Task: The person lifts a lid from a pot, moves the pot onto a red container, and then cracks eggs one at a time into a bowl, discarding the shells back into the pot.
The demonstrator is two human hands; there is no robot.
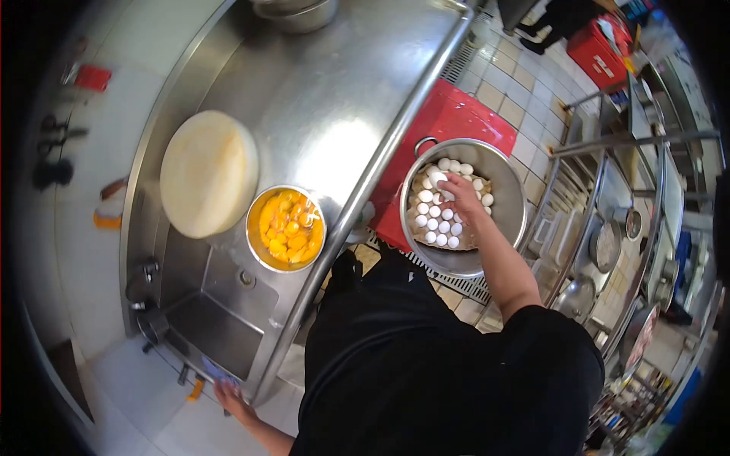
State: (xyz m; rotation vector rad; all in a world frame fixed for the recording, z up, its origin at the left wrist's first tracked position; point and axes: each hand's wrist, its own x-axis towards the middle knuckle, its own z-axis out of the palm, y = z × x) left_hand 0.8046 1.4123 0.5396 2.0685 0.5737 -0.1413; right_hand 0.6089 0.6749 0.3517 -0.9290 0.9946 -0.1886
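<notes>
A large steel pot [502,171] stands on a red surface [464,114], with many white eggs [444,226] on a carton inside. My right hand [460,196] reaches into it, fingers curled on a white egg [438,178] above the others. On the steel counter [304,91] a steel bowl [322,228] holds many cracked eggs, with yolks [287,228] showing. My left hand [230,397] rests at the front end of the sink, near a bluish item [220,372]; its fingers are small and partly hidden, so their grip is unclear.
A thick round board [205,175] lies left of the bowl. The sink [213,327] has a tap at its left [144,267]. Metal pots [300,15] stand at the counter's far end. Racks with pans [606,245] line the right. Another person's legs [551,30] and a red box [601,53] are at the back.
</notes>
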